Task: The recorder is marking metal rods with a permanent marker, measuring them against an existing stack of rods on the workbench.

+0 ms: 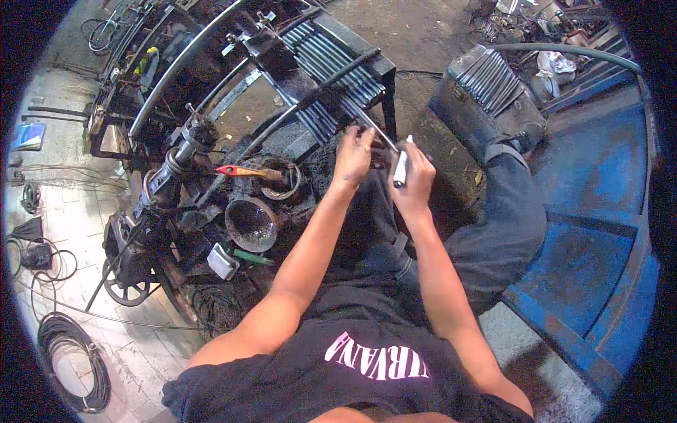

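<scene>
My right hand [415, 173] is closed around a white marker pen [401, 168] with a black end, held upright. A thin metal rod [379, 131] slants down from the rack, its near end reaching my right fingers. Just to the left, my left hand [355, 154] has its fingers curled together against this rod; the exact grip is partly hidden. Beyond both hands, a row of dark metal rods [331, 60] lies side by side on a black metal table [382, 65]. A dark bar crosses over them.
A brush with an orange handle [247, 171] lies on greasy machinery beside a metal funnel-shaped bowl [252, 224]. More rods [492, 83] rest on a box at the right. Blue metal panels [585, 169] stand at my right. A coiled black hose [74, 363] lies on the tiled floor.
</scene>
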### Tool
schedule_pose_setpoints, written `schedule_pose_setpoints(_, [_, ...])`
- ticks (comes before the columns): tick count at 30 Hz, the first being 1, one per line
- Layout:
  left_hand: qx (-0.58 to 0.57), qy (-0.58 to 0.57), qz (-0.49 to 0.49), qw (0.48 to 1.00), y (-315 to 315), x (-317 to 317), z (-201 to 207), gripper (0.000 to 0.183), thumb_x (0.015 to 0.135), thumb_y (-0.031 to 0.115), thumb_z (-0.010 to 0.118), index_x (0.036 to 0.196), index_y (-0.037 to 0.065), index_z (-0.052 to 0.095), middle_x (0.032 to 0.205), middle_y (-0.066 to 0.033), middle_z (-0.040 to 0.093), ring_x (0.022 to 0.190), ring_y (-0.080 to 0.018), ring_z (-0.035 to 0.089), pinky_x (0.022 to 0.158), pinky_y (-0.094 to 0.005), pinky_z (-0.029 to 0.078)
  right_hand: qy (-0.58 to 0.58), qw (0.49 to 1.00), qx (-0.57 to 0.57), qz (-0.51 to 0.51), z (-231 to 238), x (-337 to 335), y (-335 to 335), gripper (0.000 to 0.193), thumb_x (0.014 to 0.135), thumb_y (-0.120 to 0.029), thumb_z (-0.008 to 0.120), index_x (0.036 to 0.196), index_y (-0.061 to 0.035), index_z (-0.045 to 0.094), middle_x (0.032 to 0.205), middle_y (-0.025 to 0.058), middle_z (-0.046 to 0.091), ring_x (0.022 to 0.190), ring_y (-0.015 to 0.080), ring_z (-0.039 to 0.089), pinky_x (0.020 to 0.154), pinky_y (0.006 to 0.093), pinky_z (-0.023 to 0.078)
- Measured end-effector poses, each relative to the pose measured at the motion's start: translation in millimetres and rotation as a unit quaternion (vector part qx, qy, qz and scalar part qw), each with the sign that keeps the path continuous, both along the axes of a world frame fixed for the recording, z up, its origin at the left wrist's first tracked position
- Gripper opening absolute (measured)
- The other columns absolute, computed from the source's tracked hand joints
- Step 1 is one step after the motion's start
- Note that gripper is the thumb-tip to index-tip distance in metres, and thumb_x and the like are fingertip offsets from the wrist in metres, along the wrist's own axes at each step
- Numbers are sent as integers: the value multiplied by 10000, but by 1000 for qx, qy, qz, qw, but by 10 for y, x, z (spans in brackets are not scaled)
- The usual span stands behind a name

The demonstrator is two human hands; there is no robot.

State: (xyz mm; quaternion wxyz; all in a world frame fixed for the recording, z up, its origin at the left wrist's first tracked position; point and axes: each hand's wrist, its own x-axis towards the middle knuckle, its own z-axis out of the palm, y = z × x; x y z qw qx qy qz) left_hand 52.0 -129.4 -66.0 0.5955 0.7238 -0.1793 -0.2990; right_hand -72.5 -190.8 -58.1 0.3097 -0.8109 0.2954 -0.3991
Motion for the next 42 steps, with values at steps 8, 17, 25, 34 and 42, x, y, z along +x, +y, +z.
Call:
schedule_pose_setpoints(8, [31, -37, 96, 994, 89, 171, 31, 284, 985, 264, 559, 1099, 5, 586, 789, -74, 627, 608, -127, 579, 492, -290, 473, 11, 999, 42, 32, -81, 651, -149, 354, 675, 37, 648, 1018, -19, 580, 832, 220, 625, 786, 435, 620, 688, 485, 489])
schedule_pose_setpoints(17, [3, 36, 74, 997, 24, 418, 13, 576, 946, 128, 575, 1480, 44, 375, 688, -35, 598, 511, -119, 551, 471, -296, 443, -28, 999, -19, -14, -53, 557, -179, 185, 794, -6, 635, 976, -14, 600, 830, 213, 646, 781, 410, 649, 679, 430, 503])
schedule_pose_setpoints(25, [26, 11, 68, 997, -90, 637, -115, 587, 906, 104, 548, 1450, -41, 382, 719, -56, 601, 512, -115, 552, 471, -296, 437, -27, 999, 23, -22, -211, 687, -179, 210, 762, 16, 667, 958, -24, 602, 798, 201, 643, 760, 387, 654, 669, 424, 495])
schedule_pose_setpoints(34, [11, 57, 63, 996, -91, 622, -19, 606, 891, 58, 520, 1463, -47, 348, 796, -90, 651, 512, -120, 551, 432, -270, 431, -1, 989, 138, -53, -328, 936, -225, 297, 748, -133, 776, 974, -57, 599, 798, 195, 671, 784, 406, 663, 689, 469, 507])
schedule_pose_setpoints(42, [-10, 106, 46, 993, -47, 695, -54, 614, 916, 45, 493, 1482, -61, 280, 820, -117, 670, 495, -120, 536, 412, -265, 410, -14, 968, 228, -100, -404, 1020, -253, 390, 700, -183, 837, 983, -66, 595, 839, 164, 687, 785, 326, 678, 718, 418, 519])
